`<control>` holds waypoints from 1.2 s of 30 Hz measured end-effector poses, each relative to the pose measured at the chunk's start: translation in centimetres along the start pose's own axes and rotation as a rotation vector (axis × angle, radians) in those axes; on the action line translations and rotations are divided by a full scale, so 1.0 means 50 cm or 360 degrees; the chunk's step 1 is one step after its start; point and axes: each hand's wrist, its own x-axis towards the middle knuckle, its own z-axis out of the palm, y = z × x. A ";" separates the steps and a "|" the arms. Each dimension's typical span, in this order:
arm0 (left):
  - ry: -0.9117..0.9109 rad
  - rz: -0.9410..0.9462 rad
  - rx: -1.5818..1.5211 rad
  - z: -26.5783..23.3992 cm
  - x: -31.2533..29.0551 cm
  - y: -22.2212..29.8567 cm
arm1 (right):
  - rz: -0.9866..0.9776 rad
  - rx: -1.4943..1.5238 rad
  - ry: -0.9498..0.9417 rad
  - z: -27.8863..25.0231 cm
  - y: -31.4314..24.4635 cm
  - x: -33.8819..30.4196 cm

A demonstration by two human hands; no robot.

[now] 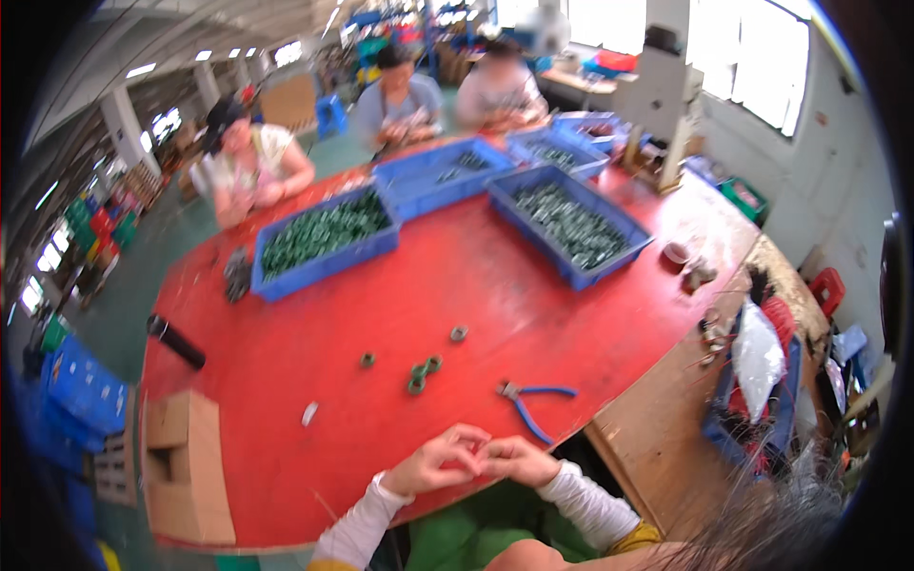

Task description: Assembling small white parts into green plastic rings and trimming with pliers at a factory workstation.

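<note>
My left hand [440, 461] and my right hand [520, 462] meet over the near edge of the red table [314, 343]. Fingers of both are bent and pinched together at the tips; whatever they hold, if anything, is too small or hidden to make out. Just beyond them lie cutting pliers [526, 403] with blue handles, spread apart. Farther in sit a small cluster of green ring-shaped parts [418, 384], a single green ring [368, 360] and a greyish ring [459, 333]. A small white scrap [309, 413] rests left of them.
Blue trays of small green parts [324, 231] [571, 224] stand across the table, near a partly filled blue tray [428, 195]. A black bottle [176, 341] and cardboard box [188, 476] are at left. A wooden bench [657, 428] adjoins at right. Several people sit opposite.
</note>
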 end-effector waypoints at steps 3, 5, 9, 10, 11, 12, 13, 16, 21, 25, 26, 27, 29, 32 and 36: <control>-0.0028 -0.0028 -0.0051 -0.011 0.009 0.009 | 0.0012 -0.0031 0.0019 -0.010 -0.025 -0.006; 0.0007 -0.0091 -0.0096 -0.012 0.006 0.016 | 0.0067 0.0065 0.0051 -0.022 -0.013 -0.006; 0.0145 -0.0078 -0.0040 -0.046 -0.010 0.026 | 0.0028 0.0064 0.0202 -0.042 -0.013 -0.001; 0.0359 -0.0163 0.0041 -0.066 -0.019 0.022 | 0.0019 0.0008 0.0274 -0.045 -0.014 -0.005; 0.0562 -0.0241 0.0120 -0.085 -0.024 0.015 | 0.0008 -0.0052 0.0358 -0.048 -0.012 -0.013; 0.0741 -0.0213 0.0555 -0.109 -0.022 0.004 | 0.0005 -0.0083 0.0419 -0.054 -0.006 -0.018; 0.0910 -0.0168 0.0989 -0.126 -0.014 -0.009 | -0.0010 -0.0086 0.0438 -0.050 -0.004 -0.024; 0.1035 -0.0066 0.1567 -0.146 0.008 -0.062 | -0.0056 -0.0105 0.0454 -0.052 0.009 -0.022; 0.1053 -0.0166 0.2027 -0.139 0.037 -0.094 | -0.0048 -0.0065 0.0448 -0.044 0.003 -0.034; 0.0983 -0.0155 0.2000 -0.143 0.033 -0.090 | -0.0054 -0.0156 0.0489 -0.050 -0.006 -0.043; 0.0986 -0.0157 0.2003 -0.147 0.024 -0.094 | -0.0089 -0.0145 0.0514 -0.050 -0.005 -0.045; 0.0956 -0.0183 0.1814 -0.151 0.008 -0.101 | -0.0122 -0.0134 0.0538 -0.049 -0.004 -0.047; 0.0915 -0.0200 0.1630 -0.142 0.000 -0.092 | -0.0125 -0.0169 0.0560 -0.050 -0.007 -0.051; 0.1151 -0.0519 0.0587 -0.114 -0.026 -0.072 | -0.0162 -0.0419 0.0599 -0.048 -0.022 -0.055; 0.0944 -0.0450 -0.1115 -0.051 -0.045 -0.052 | -0.0249 -0.0396 0.0568 -0.035 -0.045 -0.054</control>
